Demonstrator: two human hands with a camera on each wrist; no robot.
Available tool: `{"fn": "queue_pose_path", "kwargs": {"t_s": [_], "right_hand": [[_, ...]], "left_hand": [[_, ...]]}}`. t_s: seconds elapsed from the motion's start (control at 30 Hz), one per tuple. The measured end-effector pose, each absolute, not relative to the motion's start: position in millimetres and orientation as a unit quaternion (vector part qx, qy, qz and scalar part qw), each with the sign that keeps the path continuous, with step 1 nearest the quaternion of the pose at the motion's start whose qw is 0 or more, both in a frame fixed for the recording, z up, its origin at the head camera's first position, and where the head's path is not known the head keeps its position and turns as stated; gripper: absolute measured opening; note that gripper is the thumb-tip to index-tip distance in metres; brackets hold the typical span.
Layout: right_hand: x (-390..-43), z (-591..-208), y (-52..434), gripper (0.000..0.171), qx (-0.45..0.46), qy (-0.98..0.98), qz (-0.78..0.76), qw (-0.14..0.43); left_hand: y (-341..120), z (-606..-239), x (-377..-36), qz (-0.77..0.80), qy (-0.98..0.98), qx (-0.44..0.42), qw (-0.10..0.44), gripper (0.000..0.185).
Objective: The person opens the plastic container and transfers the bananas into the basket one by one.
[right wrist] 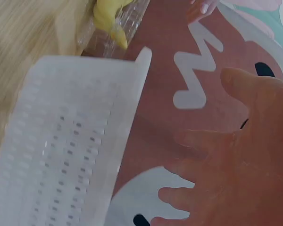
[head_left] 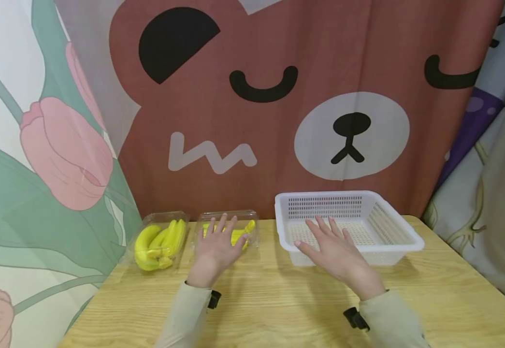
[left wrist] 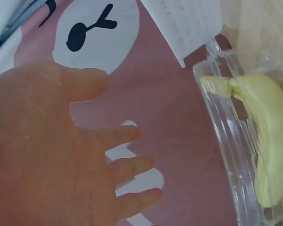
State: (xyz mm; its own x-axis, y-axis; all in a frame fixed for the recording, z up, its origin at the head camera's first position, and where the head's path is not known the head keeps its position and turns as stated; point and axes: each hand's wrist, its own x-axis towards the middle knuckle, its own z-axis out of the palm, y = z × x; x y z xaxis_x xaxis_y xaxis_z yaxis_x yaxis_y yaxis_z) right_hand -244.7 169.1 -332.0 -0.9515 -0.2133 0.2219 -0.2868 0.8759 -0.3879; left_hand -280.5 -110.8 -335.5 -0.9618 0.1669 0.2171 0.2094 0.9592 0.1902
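Note:
Two clear plastic boxes stand on the wooden table (head_left: 256, 299), each with yellow bananas inside: a left box (head_left: 158, 239) and a right box (head_left: 228, 229). My left hand (head_left: 217, 249) hovers flat over the right box with fingers spread; its palm (left wrist: 42, 150) is empty, and a banana (left wrist: 269, 136) shows through the clear wall beside it. A white perforated basket (head_left: 348, 227) stands to the right, empty. My right hand (head_left: 335, 249) hangs open above the basket's front rim, fingers spread (right wrist: 245, 155), over the basket wall (right wrist: 70, 155).
A bear-print curtain (head_left: 278, 96) hangs right behind the table, and a tulip-print cloth (head_left: 39, 145) closes the left side. Bare wooden tabletop lies in front of the boxes and basket. The table's right edge runs near a pale cloth (head_left: 496, 217).

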Motion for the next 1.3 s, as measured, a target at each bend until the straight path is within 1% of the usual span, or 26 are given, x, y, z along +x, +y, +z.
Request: {"fn": "queue_pose_path", "kwargs": {"t_s": [0.17,0.37,0.63,0.83,1.1,1.3], "right_hand": [[-251.1,-335.3,154.2,0.079,0.139,-0.961,0.222,0.084],[-259.7,-338.6,133.4,0.082,0.149,-0.959,0.228,0.080],[-267.6,-340.0,106.2,0.077,0.169,-0.953,0.238,0.082],[-272.0,-343.6,87.2,0.079,0.190,-0.940,0.270,0.089],[-276.9,-355.0,66.5,0.080,0.237,-0.913,0.326,0.064],[-286.2,-369.0,55.6,0.080,0.232,-0.918,0.314,0.063]], "left_hand": [[-122.7,-337.1,-286.3,-0.104,-0.985,-0.092,0.105,0.066],[-138.6,-341.5,-294.8,-0.108,-0.985,-0.079,0.106,0.066],[-161.6,-348.4,-307.4,-0.129,-0.983,-0.069,0.108,0.066],[-177.4,-356.8,-316.7,-0.160,-0.981,-0.058,0.096,0.068],[-189.2,-371.8,-328.6,-0.215,-0.969,-0.082,0.086,0.068],[-193.3,-382.9,-335.8,-0.253,-0.959,-0.100,0.079,0.070]]}}
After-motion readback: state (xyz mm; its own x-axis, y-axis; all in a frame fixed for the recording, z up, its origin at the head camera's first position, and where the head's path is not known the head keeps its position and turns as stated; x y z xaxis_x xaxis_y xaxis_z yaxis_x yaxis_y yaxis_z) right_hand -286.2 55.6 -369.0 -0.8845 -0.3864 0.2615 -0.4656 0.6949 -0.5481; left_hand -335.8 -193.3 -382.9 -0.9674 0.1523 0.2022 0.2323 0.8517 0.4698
